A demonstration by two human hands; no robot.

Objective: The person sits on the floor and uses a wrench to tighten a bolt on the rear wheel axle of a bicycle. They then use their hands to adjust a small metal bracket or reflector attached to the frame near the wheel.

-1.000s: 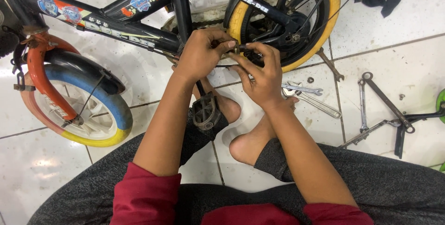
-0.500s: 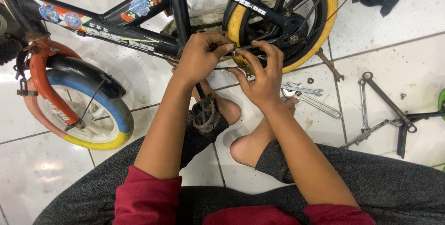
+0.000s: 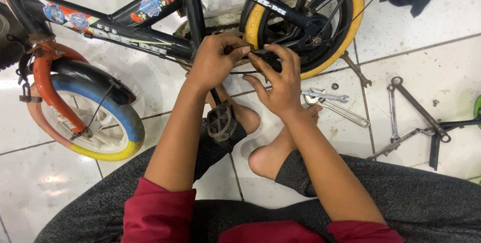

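Both the left hand (image 3: pixel 213 62) and the right hand (image 3: pixel 280 85) pinch the bicycle chain (image 3: pixel 250 52) (beside the yellow rear wheel (image 3: pixel 345 27)), below the black frame (image 3: pixel 140 35) with colourful cartoon stickers (image 3: pixel 150 5).

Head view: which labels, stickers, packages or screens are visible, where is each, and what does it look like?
Round cartoon stickers: left end of black bike frame tube, blue and red.
Cartoon sticker: upper frame tube left of left hand, blue, red, orange.
White lettering decal: tube above yellow rear tyre.
No packages or screens.
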